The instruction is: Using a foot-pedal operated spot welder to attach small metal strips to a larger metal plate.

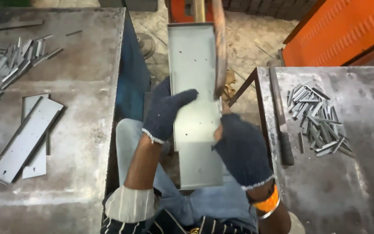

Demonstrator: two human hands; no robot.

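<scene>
A long grey sheet-metal channel [195, 78] with small holes runs from my lap up toward an orange machine [182, 9]. My left hand [164, 112], in a dark knitted glove, grips its left edge with the thumb laid across the face. My right hand [242, 149], gloved the same way, clasps the right edge lower down. A rusty round wheel rim [220, 43] stands upright along the channel's right side near the top.
A grey metal table [74, 56] on the left carries two flat channels [27, 138] and a heap of small metal strips [5, 69]. Another table [360, 182] on the right holds more strips [319, 121] and a dark-handled tool [282, 125]. Orange panel [347, 30] behind.
</scene>
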